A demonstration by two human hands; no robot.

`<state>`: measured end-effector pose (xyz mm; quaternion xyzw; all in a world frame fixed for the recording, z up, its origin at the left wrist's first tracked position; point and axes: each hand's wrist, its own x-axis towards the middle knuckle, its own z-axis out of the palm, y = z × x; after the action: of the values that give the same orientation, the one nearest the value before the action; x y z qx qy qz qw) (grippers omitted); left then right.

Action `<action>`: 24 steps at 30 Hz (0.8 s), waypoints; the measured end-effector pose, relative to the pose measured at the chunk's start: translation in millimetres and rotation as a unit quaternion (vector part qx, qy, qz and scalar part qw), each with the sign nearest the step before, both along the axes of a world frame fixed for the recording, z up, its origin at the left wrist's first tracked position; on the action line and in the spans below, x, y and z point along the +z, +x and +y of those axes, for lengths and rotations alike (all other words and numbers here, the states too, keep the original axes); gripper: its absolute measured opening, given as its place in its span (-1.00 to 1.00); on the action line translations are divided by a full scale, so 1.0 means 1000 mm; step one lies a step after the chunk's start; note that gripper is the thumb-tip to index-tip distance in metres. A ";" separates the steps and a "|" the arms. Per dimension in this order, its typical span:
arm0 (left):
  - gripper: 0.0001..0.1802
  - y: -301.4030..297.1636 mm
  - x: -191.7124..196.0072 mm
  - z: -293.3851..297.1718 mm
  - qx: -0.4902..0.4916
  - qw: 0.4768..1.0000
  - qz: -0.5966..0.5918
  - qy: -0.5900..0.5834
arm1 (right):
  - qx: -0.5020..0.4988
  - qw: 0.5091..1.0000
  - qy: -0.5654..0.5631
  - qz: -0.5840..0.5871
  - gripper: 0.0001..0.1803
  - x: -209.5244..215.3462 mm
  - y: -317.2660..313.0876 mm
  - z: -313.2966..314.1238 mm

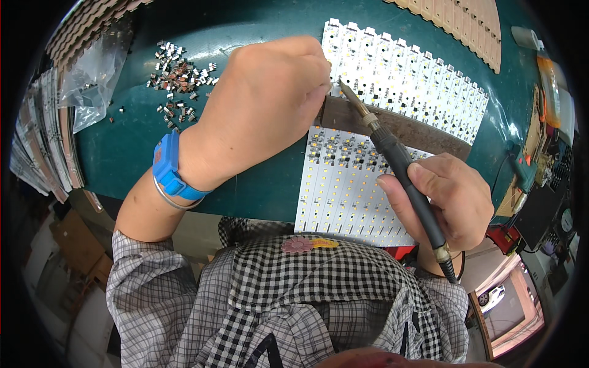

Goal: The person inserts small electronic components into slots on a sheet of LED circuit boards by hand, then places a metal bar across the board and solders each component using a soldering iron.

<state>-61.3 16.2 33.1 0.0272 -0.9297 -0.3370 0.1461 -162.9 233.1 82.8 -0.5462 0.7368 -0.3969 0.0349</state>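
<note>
Soldering is the step in hand, as far as I judge: your right hand (451,199) is closed pen-fashion around the soldering iron (402,168), its tip lying at the dark gap between the near LED panel (346,190) and the far LED panel (411,86). Your left hand (264,107) is pinched shut just beside that tip; whatever its fingertips hold is too small to identify, possibly solder wire or a component. The next move calls for a steady tip on one pad and a clear fingertip margin. A blue wrist strap (169,167) sits on your left wrist. Loose small components (180,76) lie scattered on the green table (123,141) to the upper left, near a crumpled clear plastic bag (95,76). Stacked strips (43,144) line the left edge. A small pink-and-yellow patch (308,245) marks your checked shirt.
</note>
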 end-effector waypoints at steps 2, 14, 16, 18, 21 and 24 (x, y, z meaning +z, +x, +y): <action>-0.89 0.000 -0.001 0.000 0.002 1.000 0.006 0.008 | -0.002 1.000 0.001 0.001 -0.66 0.001 0.000 -0.001; -0.91 -0.003 0.006 0.005 0.012 0.998 -0.029 -0.048 | 0.006 1.000 -0.001 0.008 -0.64 0.002 -0.001 -0.002; -0.91 -0.002 0.006 0.004 0.006 0.998 -0.023 -0.060 | 0.010 1.000 -0.009 0.013 -0.64 0.000 -0.002 0.000; -0.90 0.002 0.011 0.002 0.008 0.998 -0.049 -0.042 | -0.006 0.997 -0.057 -0.057 -0.63 0.001 -0.005 0.007; -0.89 0.006 0.009 -0.006 -0.001 0.999 0.042 -0.005 | 0.002 0.996 -0.057 -0.064 -0.61 0.004 -0.016 0.018; -0.88 0.013 0.011 -0.005 0.039 0.997 0.057 0.045 | -0.011 0.996 -0.059 -0.061 -0.61 0.006 -0.011 0.015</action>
<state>-48.7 11.3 44.0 0.0512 -0.9019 -0.3739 0.2103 -173.9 248.5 88.8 -0.5136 0.7148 -0.4726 0.0435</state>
